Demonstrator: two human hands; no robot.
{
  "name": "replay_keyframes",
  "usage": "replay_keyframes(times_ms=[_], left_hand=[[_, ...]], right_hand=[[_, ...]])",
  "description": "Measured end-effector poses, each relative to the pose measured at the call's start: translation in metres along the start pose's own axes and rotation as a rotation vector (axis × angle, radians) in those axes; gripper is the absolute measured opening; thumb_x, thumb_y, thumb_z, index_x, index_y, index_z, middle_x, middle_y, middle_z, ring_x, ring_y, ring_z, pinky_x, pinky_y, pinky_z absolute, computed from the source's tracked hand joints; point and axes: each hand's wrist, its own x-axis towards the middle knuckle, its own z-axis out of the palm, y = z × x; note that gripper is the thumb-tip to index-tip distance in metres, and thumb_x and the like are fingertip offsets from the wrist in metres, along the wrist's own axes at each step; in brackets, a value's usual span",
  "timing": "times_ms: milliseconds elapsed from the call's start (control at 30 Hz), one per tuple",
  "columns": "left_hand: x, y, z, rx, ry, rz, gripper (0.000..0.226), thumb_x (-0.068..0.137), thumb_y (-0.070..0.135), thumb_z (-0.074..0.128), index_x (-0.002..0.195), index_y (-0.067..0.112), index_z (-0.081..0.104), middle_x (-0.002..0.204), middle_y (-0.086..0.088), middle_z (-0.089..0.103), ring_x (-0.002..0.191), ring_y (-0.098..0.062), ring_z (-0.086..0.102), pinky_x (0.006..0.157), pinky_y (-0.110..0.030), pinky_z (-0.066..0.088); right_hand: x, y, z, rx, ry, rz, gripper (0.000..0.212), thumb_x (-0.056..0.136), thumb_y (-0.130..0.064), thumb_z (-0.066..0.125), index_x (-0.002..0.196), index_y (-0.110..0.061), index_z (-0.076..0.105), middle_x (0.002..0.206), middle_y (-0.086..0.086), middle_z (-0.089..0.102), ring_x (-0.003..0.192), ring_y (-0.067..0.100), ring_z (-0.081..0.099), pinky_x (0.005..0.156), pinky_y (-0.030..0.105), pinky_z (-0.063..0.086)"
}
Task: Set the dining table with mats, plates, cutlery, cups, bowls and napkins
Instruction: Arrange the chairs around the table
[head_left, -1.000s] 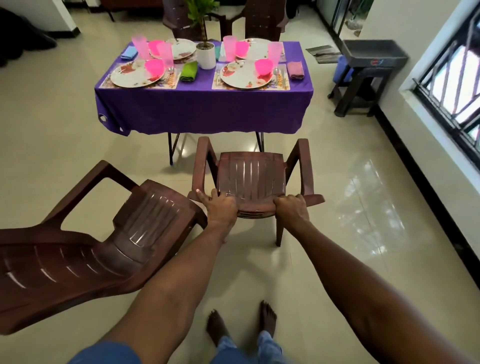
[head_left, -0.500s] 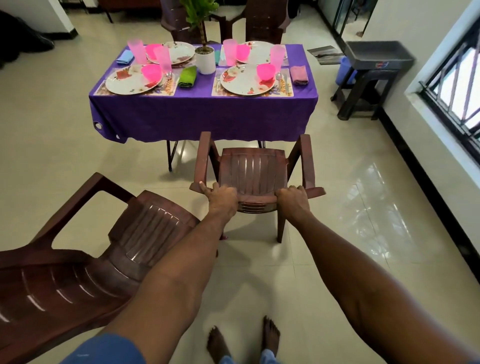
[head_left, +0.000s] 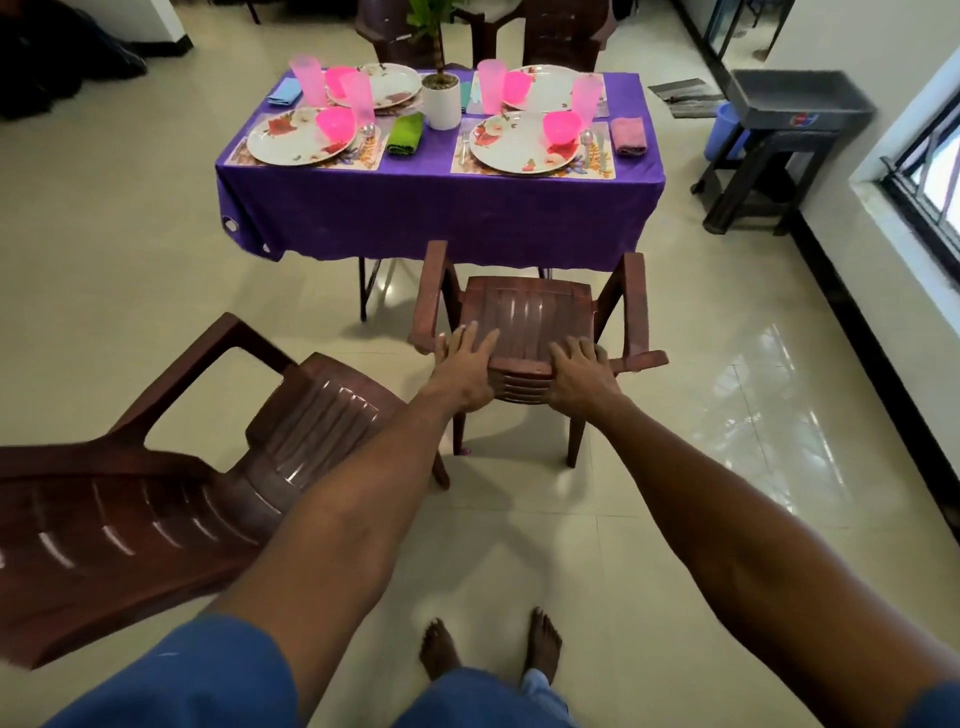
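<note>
A brown plastic chair (head_left: 527, 317) stands facing the purple-clothed dining table (head_left: 441, 208). My left hand (head_left: 464, 366) and my right hand (head_left: 581, 371) rest with straight fingers on the top of its backrest, holding nothing. The table carries floral plates (head_left: 296, 140) on mats, pink bowls (head_left: 561, 126), pink cups (head_left: 358, 96), cutlery (head_left: 587, 140), a green napkin (head_left: 406, 133), a pink napkin (head_left: 628, 136) and a blue napkin (head_left: 284, 93).
A second brown chair (head_left: 171, 467) stands tilted at my left. A white potted plant (head_left: 441, 98) sits mid-table. Two more chairs stand behind the table. A dark stand (head_left: 779, 135) with a grey tray and a blue bucket is at the right wall.
The chair has slid forward toward the table. Both hands have let go of the backrest and now lie with fingers straight on it.
</note>
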Motion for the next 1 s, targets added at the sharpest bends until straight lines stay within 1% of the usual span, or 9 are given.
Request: replay_keyframes(times_ms=[67, 233, 333, 400, 533, 633, 767, 867, 1000], left_hand=[[-0.025, -0.011, 0.004, -0.055, 0.219, 0.009, 0.082, 0.082, 0.015, 0.059, 0.153, 0.015, 0.018, 0.158, -0.016, 0.017, 0.147, -0.033, 0.01, 0.122, -0.048, 0.008], [-0.098, -0.056, 0.023, -0.037, 0.462, -0.056, 0.059, 0.075, 0.019, 0.047, 0.131, 0.003, 0.052, 0.13, -0.02, 0.055, 0.121, -0.036, 0.052, 0.106, -0.041, 0.038], [-0.15, -0.097, 0.033, -0.033, 0.472, -0.228, 0.06, 0.074, 0.03, 0.071, 0.126, 0.004, 0.057, 0.127, -0.018, 0.06, 0.118, -0.034, 0.055, 0.102, -0.04, 0.041], [-0.198, -0.12, 0.036, -0.074, 0.551, -0.349, 0.068, 0.076, 0.051, 0.062, 0.125, 0.005, 0.057, 0.125, -0.017, 0.059, 0.117, -0.033, 0.053, 0.102, -0.041, 0.042], [-0.285, -0.173, 0.034, 0.095, 0.819, -0.532, 0.052, 0.074, 0.041, 0.047, 0.103, 0.003, 0.068, 0.106, -0.019, 0.067, 0.1, -0.036, 0.062, 0.09, -0.04, 0.046], [-0.316, -0.211, 0.035, 0.15, 0.812, -0.624, 0.037, 0.082, 0.029, 0.051, 0.104, 0.006, 0.068, 0.111, -0.016, 0.064, 0.107, -0.034, 0.057, 0.094, -0.042, 0.046], [-0.393, -0.275, 0.033, 0.254, 0.755, -0.808, 0.038, 0.083, 0.019, 0.06, 0.119, 0.009, 0.062, 0.127, -0.017, 0.057, 0.12, -0.035, 0.05, 0.099, -0.044, 0.04], [-0.432, -0.323, 0.03, 0.321, 0.621, -0.824, 0.052, 0.083, 0.006, 0.049, 0.136, 0.006, 0.051, 0.139, -0.021, 0.05, 0.128, -0.039, 0.044, 0.104, -0.047, 0.037], [-0.449, -0.403, 0.016, 0.407, 0.353, -0.673, 0.086, 0.069, -0.002, 0.071, 0.147, 0.01, 0.035, 0.152, -0.019, 0.035, 0.139, -0.038, 0.03, 0.115, -0.047, 0.024]], right_hand=[[-0.013, -0.025, 0.005, 0.019, 0.109, -0.125, 0.079, 0.085, -0.044, 0.058, 0.15, -0.013, 0.024, 0.156, 0.015, 0.02, 0.144, 0.035, 0.014, 0.119, 0.049, 0.012], [-0.036, -0.122, 0.021, 0.064, 0.225, -0.295, 0.069, 0.084, -0.03, 0.057, 0.145, -0.005, 0.037, 0.151, 0.02, 0.034, 0.138, 0.038, 0.031, 0.116, 0.048, 0.023], [-0.041, -0.188, 0.028, 0.147, 0.15, -0.352, 0.059, 0.083, -0.027, 0.053, 0.137, -0.004, 0.045, 0.145, 0.019, 0.041, 0.134, 0.036, 0.038, 0.111, 0.045, 0.029], [-0.052, -0.23, 0.036, 0.159, 0.058, -0.468, 0.057, 0.087, -0.023, 0.056, 0.139, -0.008, 0.041, 0.145, 0.017, 0.041, 0.133, 0.034, 0.037, 0.111, 0.046, 0.03], [-0.074, -0.31, 0.042, 0.179, -0.086, -0.712, 0.054, 0.09, -0.022, 0.056, 0.139, -0.007, 0.042, 0.137, 0.017, 0.048, 0.123, 0.035, 0.046, 0.103, 0.043, 0.038], [-0.087, -0.347, 0.036, 0.19, -0.127, -0.712, 0.048, 0.092, -0.021, 0.051, 0.138, -0.008, 0.043, 0.132, 0.014, 0.05, 0.116, 0.035, 0.051, 0.097, 0.042, 0.041], [-0.104, -0.418, 0.06, 0.188, -0.249, -0.822, 0.056, 0.093, -0.044, 0.053, 0.139, -0.016, 0.035, 0.128, 0.013, 0.053, 0.11, 0.033, 0.054, 0.088, 0.043, 0.048], [-0.108, -0.458, 0.076, 0.148, -0.297, -0.833, 0.072, 0.084, -0.036, 0.067, 0.142, -0.013, 0.032, 0.141, 0.014, 0.04, 0.124, 0.036, 0.046, 0.098, 0.046, 0.044], [-0.103, -0.515, 0.095, 0.161, -0.293, -0.86, 0.095, 0.085, -0.046, 0.068, 0.153, -0.009, 0.013, 0.159, 0.014, 0.016, 0.145, 0.033, 0.02, 0.116, 0.05, 0.026]])
